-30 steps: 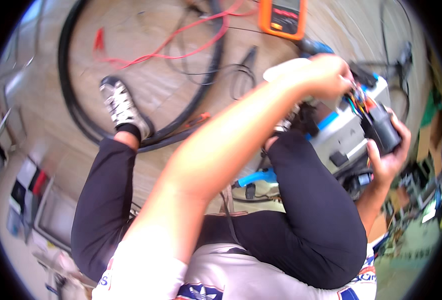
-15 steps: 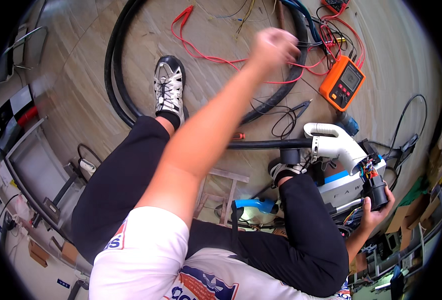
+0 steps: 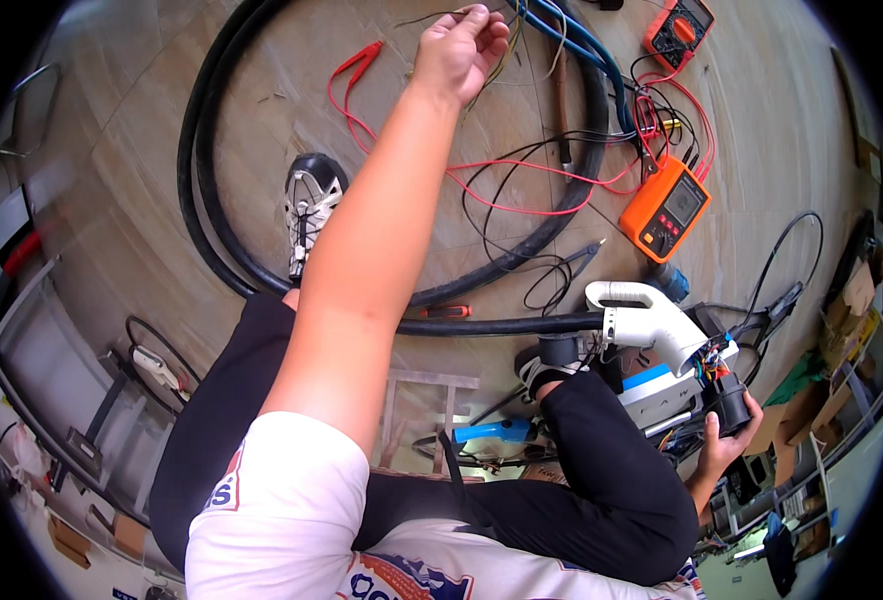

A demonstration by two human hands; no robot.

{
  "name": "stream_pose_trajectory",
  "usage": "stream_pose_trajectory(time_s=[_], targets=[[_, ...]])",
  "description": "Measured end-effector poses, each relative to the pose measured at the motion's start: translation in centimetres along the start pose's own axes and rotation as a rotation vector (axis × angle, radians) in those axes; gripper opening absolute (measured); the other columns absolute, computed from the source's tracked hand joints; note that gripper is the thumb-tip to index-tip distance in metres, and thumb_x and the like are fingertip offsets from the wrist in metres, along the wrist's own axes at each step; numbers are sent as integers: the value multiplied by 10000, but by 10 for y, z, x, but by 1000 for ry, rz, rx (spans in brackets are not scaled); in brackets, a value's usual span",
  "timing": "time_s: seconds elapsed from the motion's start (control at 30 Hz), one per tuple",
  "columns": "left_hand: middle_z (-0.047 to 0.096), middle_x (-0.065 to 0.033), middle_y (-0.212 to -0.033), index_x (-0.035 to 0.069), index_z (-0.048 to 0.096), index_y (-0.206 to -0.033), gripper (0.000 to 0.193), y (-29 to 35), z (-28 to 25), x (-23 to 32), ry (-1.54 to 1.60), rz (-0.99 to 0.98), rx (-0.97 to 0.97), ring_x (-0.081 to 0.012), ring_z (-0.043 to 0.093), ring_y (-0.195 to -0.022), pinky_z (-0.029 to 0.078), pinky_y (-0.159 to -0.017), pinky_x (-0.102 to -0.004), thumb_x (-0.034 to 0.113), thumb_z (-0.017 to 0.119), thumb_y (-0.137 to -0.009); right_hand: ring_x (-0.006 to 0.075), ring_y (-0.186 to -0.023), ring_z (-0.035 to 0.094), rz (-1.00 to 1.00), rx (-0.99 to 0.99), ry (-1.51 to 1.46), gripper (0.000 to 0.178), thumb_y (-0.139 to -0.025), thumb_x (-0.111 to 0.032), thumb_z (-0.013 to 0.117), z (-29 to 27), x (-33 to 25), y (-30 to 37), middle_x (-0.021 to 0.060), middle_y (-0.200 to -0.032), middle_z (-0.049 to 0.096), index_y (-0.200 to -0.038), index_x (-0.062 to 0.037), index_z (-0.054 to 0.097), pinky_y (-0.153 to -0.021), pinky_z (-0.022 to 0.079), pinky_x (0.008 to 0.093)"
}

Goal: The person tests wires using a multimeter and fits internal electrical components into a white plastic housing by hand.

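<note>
My left hand (image 3: 462,55) is stretched far out over the floor, its thumb and fingers pinched on a thin dark wire (image 3: 420,19). Thin yellow-green wires (image 3: 507,62) and thicker blue wires (image 3: 584,42) run beside it from the end of a cable. At the right, my right hand (image 3: 730,445) is wrapped round the black round head of a charging connector (image 3: 729,402). Loose coloured wires (image 3: 707,362) show between that head and the connector's white pistol-shaped handle (image 3: 657,325). A thick black cable (image 3: 522,326) runs left from the handle.
An orange meter (image 3: 666,210) and a red multimeter (image 3: 679,32) lie at the far right with tangled leads. A red clip (image 3: 362,62) rests inside the black cable loop (image 3: 190,150). Near my feet are a screwdriver (image 3: 449,311) and a metal frame (image 3: 432,380).
My left hand has moved left and farther out, from above the red leads to the thin wires, and now pinches one. The view has shifted slightly; my right hand keeps its hold.
</note>
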State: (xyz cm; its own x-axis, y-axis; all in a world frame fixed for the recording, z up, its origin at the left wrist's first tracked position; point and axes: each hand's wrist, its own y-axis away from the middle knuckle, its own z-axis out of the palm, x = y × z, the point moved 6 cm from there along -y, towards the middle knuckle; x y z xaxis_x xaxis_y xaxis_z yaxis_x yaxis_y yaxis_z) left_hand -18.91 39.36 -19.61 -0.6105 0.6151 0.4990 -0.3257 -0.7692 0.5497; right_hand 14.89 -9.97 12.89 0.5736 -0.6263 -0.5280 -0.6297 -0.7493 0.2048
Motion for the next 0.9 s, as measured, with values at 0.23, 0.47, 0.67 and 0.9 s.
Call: stream_pose_trajectory(time_s=[0.23, 0.47, 0.67, 0.9], targets=[[726, -161, -1038, -36, 677, -1101, 180, 61, 25, 23, -297, 224, -46, -216, 726, -887, 619, -835, -327, 55, 687, -946, 258, -1232, 508, 45, -22, 21, 670, -758, -166, 772, 5, -27, -22, 125, -1312, 510, -1346, -21, 485, -1080, 385, 386], [734, -163, -1040, -60, 686, -1134, 230, 55, 29, 16, -403, 236, -90, -197, 727, -861, 606, -809, -303, 58, 702, -937, 261, -1238, 513, 69, -34, 58, 675, -756, -183, 788, 5, -33, -32, 128, -1305, 517, -1337, -18, 486, -1098, 368, 391], [740, -159, -1024, -57, 688, -1142, 231, 55, 28, 19, -452, 236, -84, -180, 725, -829, 599, -779, -287, 65, 691, -945, 269, -1247, 511, 102, -41, 47, 664, -762, -162, 775, 11, -42, -36, 140, -1307, 520, -1340, -20, 481, -1098, 372, 392], [730, -113, -931, -30, 691, -1137, 226, 56, 21, 19, -481, 230, 50, -161, 700, -752, 590, -705, -281, 111, 681, -960, 284, -1257, 507, 160, -32, 2, 661, -747, -103, 758, 15, -47, -34, 173, -1364, 516, -1340, -27, 475, -1106, 365, 397]])
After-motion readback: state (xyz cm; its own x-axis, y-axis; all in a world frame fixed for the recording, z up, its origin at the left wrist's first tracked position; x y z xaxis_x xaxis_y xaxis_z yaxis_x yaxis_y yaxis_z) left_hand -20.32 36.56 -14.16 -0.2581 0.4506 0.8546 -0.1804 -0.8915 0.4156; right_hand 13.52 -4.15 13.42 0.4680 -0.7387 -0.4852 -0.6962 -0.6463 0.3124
